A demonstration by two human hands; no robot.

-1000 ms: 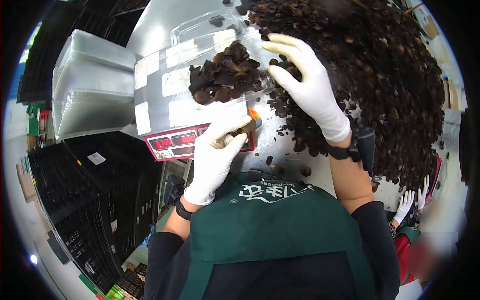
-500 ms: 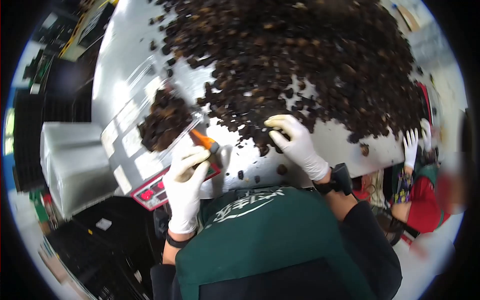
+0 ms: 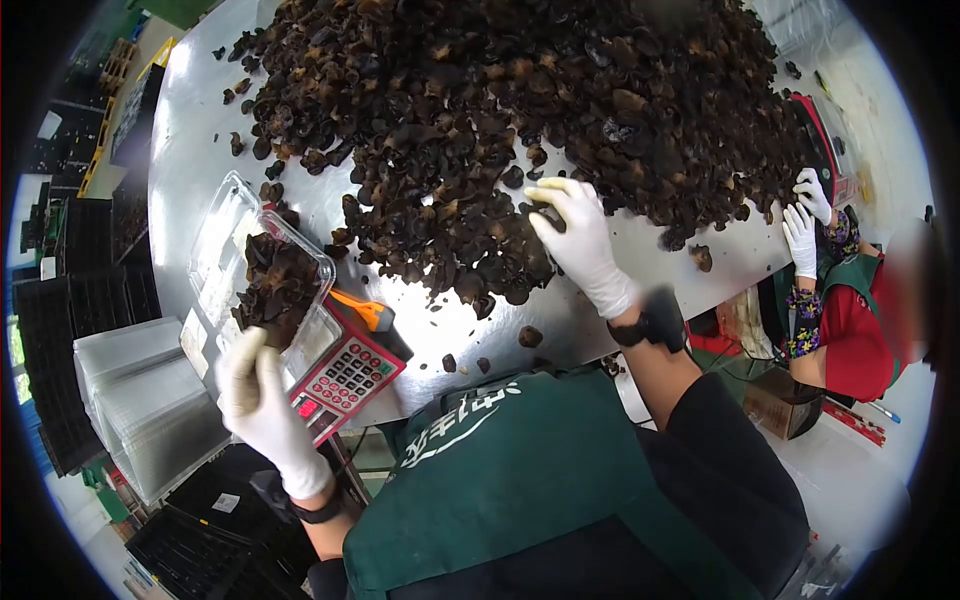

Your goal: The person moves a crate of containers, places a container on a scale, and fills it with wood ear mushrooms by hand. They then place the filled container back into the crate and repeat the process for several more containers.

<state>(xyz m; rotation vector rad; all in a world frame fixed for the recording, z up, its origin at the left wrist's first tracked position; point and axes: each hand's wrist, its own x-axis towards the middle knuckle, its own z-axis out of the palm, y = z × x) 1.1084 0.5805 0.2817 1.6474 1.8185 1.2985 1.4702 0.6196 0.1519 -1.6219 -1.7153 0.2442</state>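
Note:
My left hand (image 3: pixel 262 405), in a white glove, is at the near edge of a clear plastic container (image 3: pixel 322 268) on a red scale (image 3: pixel 345 378). Its fingers are bent, and whether they grip anything is unclear. Dark brown fungus pieces (image 3: pixel 280 280) fill part of the container. An orange-handled tool (image 3: pixel 365 310) lies beside it on the scale's far side. My right hand (image 3: pixel 585 245), also gloved, is over the near edge of the large fungus heap (image 3: pixel 450 170), thumb and fingers apart in a curve, with nothing visible between them.
Stacked clear containers (image 3: pixel 150 400) stand at the left, near black crates (image 3: pixel 90 350). At the right, a person (image 3: pixel 850 300) in white gloves reaches to the metal table (image 3: pixel 720 290) near another red scale (image 3: pixel 825 150). Loose pieces lie along the near table edge.
The view has shifted, bringing the scale's keypad into sight. My left hand has moved to the container's near left side. My right hand remains by the heap. The other person's hands have drawn together.

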